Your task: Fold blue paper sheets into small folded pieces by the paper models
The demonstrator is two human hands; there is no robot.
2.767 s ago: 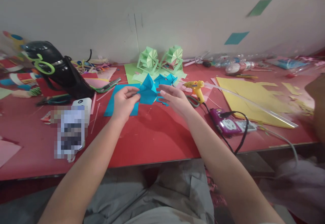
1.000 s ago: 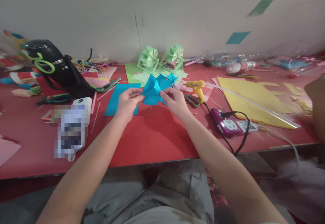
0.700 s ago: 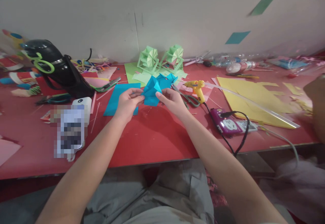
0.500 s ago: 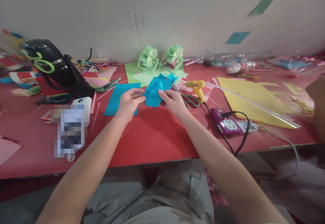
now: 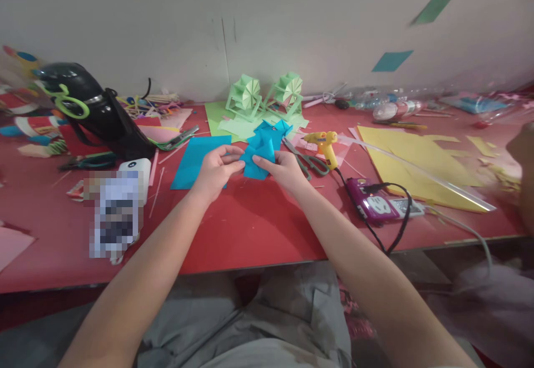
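Note:
A blue folded paper (image 5: 259, 159) is held up between my two hands, just above the red table. My left hand (image 5: 217, 170) pinches its left edge between thumb and fingers. On its right side my right hand (image 5: 281, 168) grips it, thumb across the front and fingers behind. More blue folded paper (image 5: 278, 129) lies just beyond, partly hidden by the held piece. A flat blue sheet (image 5: 195, 159) rests behind my left hand. Scissors (image 5: 311, 165) and a yellow glue gun (image 5: 325, 144) lie to the right of my right hand.
Two green paper wheels on stands (image 5: 246, 95) stand at the back. A black bottle (image 5: 98, 112) leans at the left, near a white phone (image 5: 137, 176). Yellow sheets (image 5: 409, 162) and a purple power strip (image 5: 369, 201) with cables lie right. A person's arm shows at the right edge.
The held blue paper has shifted slightly right and turned, its folded face now more toward me. My right thumb has moved lower across it. My left hand still pinches the left edge.

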